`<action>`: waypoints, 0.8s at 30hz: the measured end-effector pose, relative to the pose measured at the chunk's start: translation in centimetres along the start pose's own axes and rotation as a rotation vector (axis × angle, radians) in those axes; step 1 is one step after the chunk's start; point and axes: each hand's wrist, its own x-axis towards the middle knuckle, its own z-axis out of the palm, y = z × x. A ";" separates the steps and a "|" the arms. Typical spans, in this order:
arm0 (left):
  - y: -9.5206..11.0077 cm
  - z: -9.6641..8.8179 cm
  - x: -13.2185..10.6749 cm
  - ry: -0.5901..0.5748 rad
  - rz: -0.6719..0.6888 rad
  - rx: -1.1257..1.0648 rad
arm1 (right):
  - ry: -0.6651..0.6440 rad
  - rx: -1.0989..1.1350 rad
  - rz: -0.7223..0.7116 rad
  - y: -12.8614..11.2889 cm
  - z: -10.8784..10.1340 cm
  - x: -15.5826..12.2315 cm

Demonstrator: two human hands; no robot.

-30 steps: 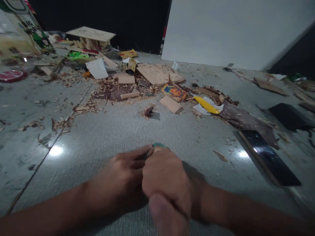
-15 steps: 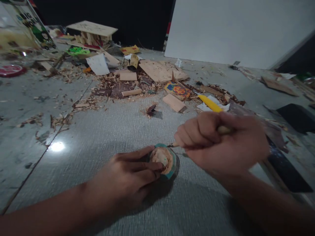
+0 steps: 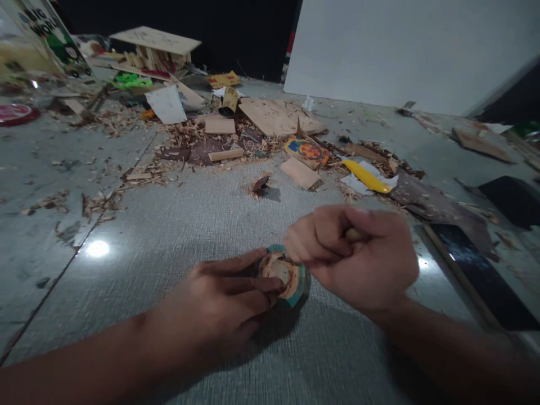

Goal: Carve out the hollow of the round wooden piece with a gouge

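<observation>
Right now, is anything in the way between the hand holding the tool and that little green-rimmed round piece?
Nothing visible. The tool in the right hand touches the round piece at its rim, and the left hand holds it from the other side. Wood scraps lie farther back.

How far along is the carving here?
Done: the round piece is hollowed to pale wood inside its teal rim; shavings lie beyond. In hand: the left hand steadies it, the right hand presses a tool into it. Left: the hollow looks rough.

We see a teal-rimmed, pale tan wooden piece, a yellow tool, and a multicoloured patterned block.
</observation>
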 end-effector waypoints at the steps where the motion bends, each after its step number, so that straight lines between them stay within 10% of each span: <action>1: 0.0 0.0 0.0 -0.008 0.002 0.018 | -0.003 -0.023 0.013 0.1 0.2 0.1; 18: -0.4 -1.1 0.5 -0.135 0.046 -0.034 | 0.206 -0.069 0.002 1.9 2.0 1.3; 24: -0.2 -1.4 0.8 -0.115 -0.032 -0.077 | -0.002 -0.370 -0.195 2.5 3.2 -1.1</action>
